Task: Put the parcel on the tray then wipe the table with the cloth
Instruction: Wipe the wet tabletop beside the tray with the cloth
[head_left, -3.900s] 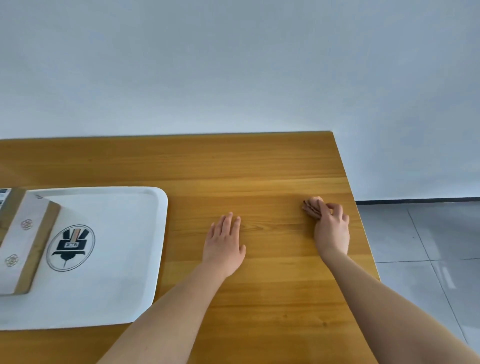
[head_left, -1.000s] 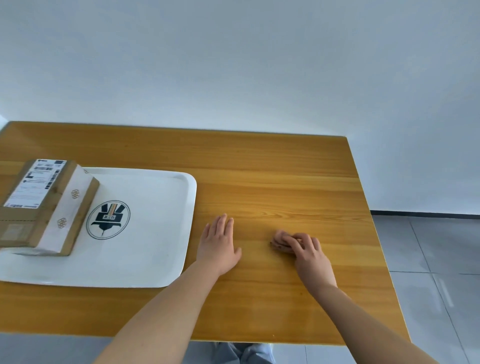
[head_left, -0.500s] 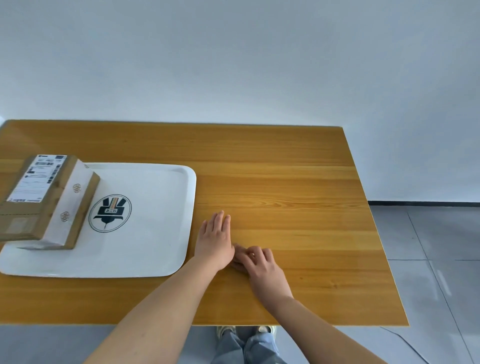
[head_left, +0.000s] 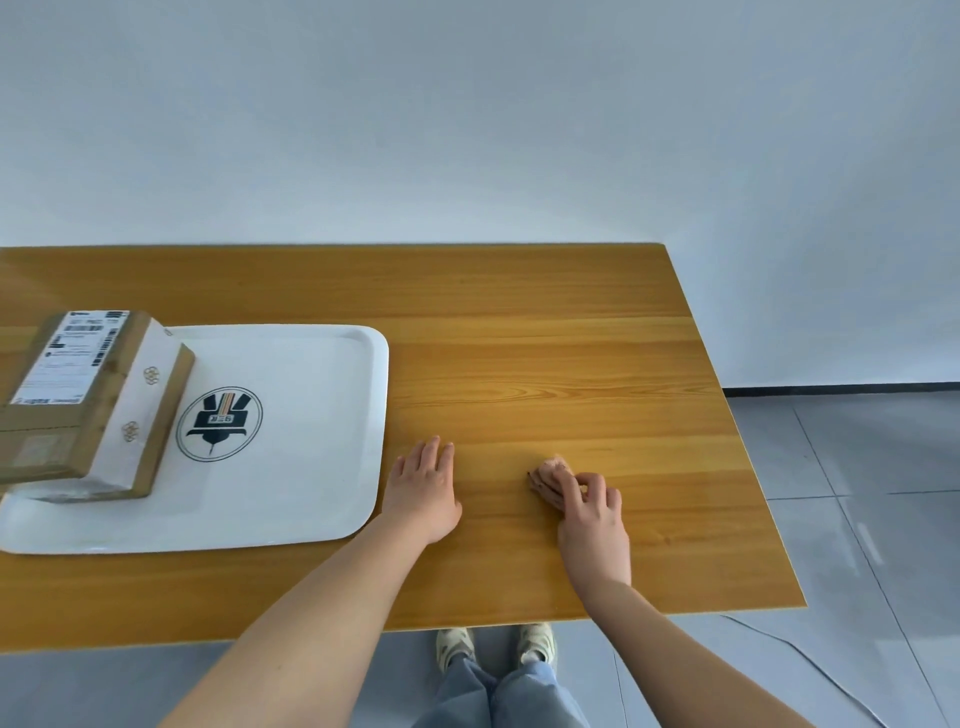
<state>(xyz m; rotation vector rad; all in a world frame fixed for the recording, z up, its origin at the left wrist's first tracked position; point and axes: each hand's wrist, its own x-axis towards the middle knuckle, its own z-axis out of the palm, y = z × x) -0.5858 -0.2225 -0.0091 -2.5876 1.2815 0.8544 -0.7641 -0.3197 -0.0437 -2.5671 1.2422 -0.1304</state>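
Note:
A brown cardboard parcel (head_left: 85, 402) with a shipping label and white tape lies on the left part of the white tray (head_left: 306, 441), which carries a round dark logo. My right hand (head_left: 589, 512) presses a small pinkish-brown cloth (head_left: 550, 470) onto the wooden table (head_left: 545, 338), fingers closed over it; only the cloth's far end shows. My left hand (head_left: 423, 486) lies flat on the table, fingers together and holding nothing, just right of the tray's edge.
The table's right edge (head_left: 748, 467) and near edge drop to a grey tiled floor. A white wall stands behind the table. My legs and shoes (head_left: 493, 644) show below the near edge. A thin cable (head_left: 810, 670) runs across the floor.
My right hand has slid the cloth to the right, away from my left hand, which it nearly touched half a second ago. My left hand, the parcel and the tray stay put.

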